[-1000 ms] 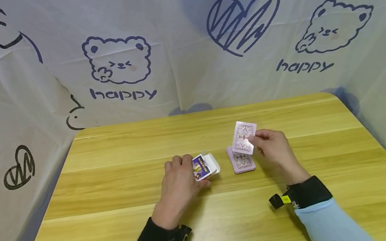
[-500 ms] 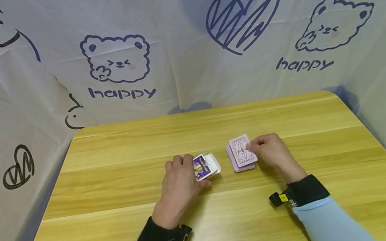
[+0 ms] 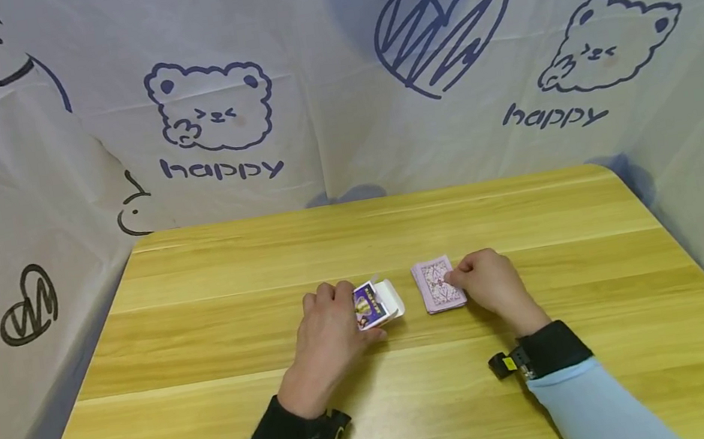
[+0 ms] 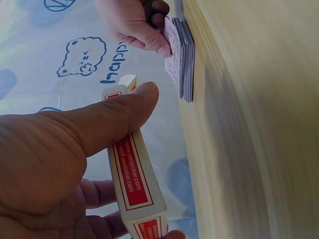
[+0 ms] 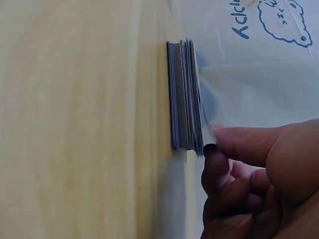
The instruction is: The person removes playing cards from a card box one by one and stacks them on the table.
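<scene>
One stack of playing cards (image 3: 439,291) lies on the wood-grain worktop (image 3: 151,431), patterned pink-and-white backs upward, its edges slightly uneven when seen from the right wrist. Just to the right of the stack, the right hand (image 3: 493,283) has a narrow grip: thumb and forefinger pinch the right edge of the top card (image 5: 207,133) (whether that is a single card or a few together is hard to tell from the side). The card sits over the stack, with the pinched edge a little raised from those beneath.

To the left of the stack and near it, the left hand (image 3: 324,333) holds the card box (image 3: 370,305). This grip is curled round the box, thumb along one narrow side and fingers on the other; a white flap (image 3: 392,297) stands out at the end facing the stack. The box's face is purple with a white border, and a red panel (image 4: 133,169) bearing a printed web address shows beneath the thumb.

Black wristbands (image 3: 282,435) and pale blue sleeves (image 3: 601,406) are nearer the person than the stack. Beyond the stack, past the worktop's far edge, a white cloth (image 3: 338,123) hangs, drawn with a scribbled heart (image 3: 444,39) and two bear faces (image 3: 212,107), each with "happy" written underneath.
</scene>
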A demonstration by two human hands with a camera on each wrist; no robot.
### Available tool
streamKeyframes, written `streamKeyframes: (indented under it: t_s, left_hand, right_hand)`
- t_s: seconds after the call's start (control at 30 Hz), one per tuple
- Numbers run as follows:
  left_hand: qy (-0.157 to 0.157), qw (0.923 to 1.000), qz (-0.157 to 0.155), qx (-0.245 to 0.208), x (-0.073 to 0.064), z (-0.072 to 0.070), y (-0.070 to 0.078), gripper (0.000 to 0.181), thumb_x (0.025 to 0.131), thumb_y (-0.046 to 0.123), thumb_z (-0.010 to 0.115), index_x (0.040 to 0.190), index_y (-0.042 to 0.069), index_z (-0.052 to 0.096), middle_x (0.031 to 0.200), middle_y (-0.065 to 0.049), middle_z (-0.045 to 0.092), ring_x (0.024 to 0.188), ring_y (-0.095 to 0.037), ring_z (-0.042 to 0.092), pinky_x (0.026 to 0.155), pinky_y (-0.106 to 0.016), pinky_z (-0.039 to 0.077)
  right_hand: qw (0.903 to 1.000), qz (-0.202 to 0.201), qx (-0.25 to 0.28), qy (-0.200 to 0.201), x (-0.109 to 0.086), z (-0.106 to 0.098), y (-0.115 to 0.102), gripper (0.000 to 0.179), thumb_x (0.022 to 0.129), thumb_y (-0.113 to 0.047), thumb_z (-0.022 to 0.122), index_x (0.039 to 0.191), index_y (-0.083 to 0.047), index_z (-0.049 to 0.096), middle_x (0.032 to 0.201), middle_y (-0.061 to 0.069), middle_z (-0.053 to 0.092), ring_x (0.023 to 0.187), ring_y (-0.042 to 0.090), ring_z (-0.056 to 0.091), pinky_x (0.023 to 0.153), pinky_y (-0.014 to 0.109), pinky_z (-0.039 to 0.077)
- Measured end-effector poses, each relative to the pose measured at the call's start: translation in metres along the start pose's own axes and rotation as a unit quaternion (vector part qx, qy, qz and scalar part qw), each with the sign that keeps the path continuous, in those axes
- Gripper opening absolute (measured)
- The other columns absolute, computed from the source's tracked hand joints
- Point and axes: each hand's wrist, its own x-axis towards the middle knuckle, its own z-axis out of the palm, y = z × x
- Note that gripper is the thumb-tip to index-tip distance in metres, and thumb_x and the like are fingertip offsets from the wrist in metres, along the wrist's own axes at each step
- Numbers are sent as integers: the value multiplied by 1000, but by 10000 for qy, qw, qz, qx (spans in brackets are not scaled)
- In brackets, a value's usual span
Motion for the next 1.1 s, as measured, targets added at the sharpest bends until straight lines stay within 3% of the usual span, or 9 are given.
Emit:
streamKeyframes:
  t_s: [0.27,0.47,0.6,0.77,0.97,1.1]
  left_hand:
    - [40,10000,37,-20,0,0,1,80,72,39,99,130,-1,62,116,-21,62,99,-34,51,70,-38,52]
    - [68,10000,64,-19,-1,1,1,79,71,39,99,129,-1,62,115,-21,62,97,-34,51,68,-38,51]
    - [93,9999,95,-35,-1,2,1,79,71,39,99,129,-1,62,116,-21,62,98,-34,51,69,-38,51]
    - [122,9998,171,-64,-2,3,2,79,70,38,99,128,-1,63,114,-21,62,98,-34,51,69,-39,52]
    - [150,9994,307,-24,-2,4,2,78,69,38,100,126,0,63,115,-21,63,99,-35,52,72,-40,53]
    - [234,9978,599,127,-3,6,3,76,67,40,101,121,1,63,111,-19,63,98,-36,54,77,-43,52]
  right_hand:
    - [9986,-119,-520,39,0,0,0,28,97,-30,74,85,-6,70,74,5,63,64,21,54,55,31,39]
    - [9981,-184,-561,164,-1,-1,1,32,97,-34,74,83,-7,63,71,5,59,62,21,53,53,31,37]
    - [9985,-248,-218,434,-4,-2,-4,33,99,-35,71,83,-8,63,70,3,56,60,20,51,52,30,36]
    - [9948,-578,633,556,-15,-4,-24,31,100,-32,70,83,-7,66,68,1,54,62,18,49,53,28,36]
    - [9864,-745,1446,246,-32,1,-48,27,102,-25,69,89,-2,73,73,2,60,67,17,50,56,27,39]
    - [9799,-959,1740,-168,-40,12,-58,21,101,-19,69,93,-1,76,82,4,67,71,16,54,60,26,43]
